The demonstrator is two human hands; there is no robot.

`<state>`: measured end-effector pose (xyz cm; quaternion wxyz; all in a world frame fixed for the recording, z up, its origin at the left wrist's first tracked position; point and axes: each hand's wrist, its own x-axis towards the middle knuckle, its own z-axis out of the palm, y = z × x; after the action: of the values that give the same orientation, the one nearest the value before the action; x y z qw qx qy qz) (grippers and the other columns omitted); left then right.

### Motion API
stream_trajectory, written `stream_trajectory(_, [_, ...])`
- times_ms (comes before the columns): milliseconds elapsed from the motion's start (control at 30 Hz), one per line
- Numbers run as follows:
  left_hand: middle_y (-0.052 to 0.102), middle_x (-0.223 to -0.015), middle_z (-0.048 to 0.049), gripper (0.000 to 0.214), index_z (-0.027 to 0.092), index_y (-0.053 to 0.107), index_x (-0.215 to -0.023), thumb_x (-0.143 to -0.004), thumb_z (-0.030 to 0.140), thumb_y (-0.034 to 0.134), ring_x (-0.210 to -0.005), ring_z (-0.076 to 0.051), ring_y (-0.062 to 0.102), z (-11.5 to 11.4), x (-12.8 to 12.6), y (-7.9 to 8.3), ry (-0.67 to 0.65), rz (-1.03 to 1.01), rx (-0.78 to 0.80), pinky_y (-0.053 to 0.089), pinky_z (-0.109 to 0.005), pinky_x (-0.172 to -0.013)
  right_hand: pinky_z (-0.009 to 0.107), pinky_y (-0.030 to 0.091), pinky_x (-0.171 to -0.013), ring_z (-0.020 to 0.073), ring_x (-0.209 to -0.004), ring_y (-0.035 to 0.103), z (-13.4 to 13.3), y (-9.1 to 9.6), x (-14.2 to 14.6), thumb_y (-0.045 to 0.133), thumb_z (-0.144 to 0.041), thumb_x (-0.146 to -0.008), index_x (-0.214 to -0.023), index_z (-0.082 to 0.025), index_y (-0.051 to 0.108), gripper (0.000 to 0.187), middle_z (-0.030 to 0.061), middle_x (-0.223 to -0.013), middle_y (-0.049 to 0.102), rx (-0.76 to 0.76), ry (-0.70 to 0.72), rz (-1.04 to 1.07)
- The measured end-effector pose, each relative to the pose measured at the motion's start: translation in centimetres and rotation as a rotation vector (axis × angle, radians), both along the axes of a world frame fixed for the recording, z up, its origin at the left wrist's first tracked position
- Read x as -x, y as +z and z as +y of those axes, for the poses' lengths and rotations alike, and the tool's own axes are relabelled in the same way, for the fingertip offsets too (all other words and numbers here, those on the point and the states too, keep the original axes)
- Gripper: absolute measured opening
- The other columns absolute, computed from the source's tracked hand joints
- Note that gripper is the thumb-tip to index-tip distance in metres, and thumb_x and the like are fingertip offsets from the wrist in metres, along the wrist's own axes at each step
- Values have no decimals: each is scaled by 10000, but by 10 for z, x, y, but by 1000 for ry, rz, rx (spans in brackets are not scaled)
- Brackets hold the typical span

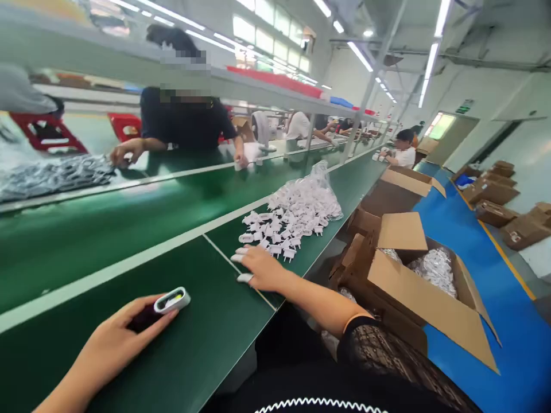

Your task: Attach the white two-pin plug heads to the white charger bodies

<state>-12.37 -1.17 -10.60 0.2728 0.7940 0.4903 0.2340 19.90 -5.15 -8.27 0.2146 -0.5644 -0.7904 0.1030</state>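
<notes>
We see the left hand (124, 330) at near left, thumb and fingers pinching a white oval housing (172, 299), open end toward us, over the green bench (206, 350); can't tell if it touches down. Right hand (263, 268) is farther right, fingers loosely apart, white covers on some fingertips, nothing visibly gripped. It's just beside the near end of the white plug parts (279, 223); contact unclear. Those spread from a clear bag (321, 180) on the far side. Open carton (404, 287) at right; co-worker (185, 123) far left.
</notes>
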Motion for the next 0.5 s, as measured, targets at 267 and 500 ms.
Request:
stream_trajectory(267, [774,-1095,30,379,368,744,-1019,-819,690,725,-994,-306,724,-19,-15,13,60,-204,22,565,-396,-874,448,504,-1063,299,-1211,615,35,12,-42,580,-141,-994,-1417,-171,658,432,154,-1229,716,46,-211,-100])
stream_trajectory(500, [762,-1120,-36,381,281,741,-1062,-898,623,712,-995,-271,702,-15,-9,0,-20,-232,-1,551,-384,-905,538,465,-1072,360,-1189,620,84,20,-16,624,-10,-830,-1068,-162,759,313,162,-1085,715,126,-246,-150])
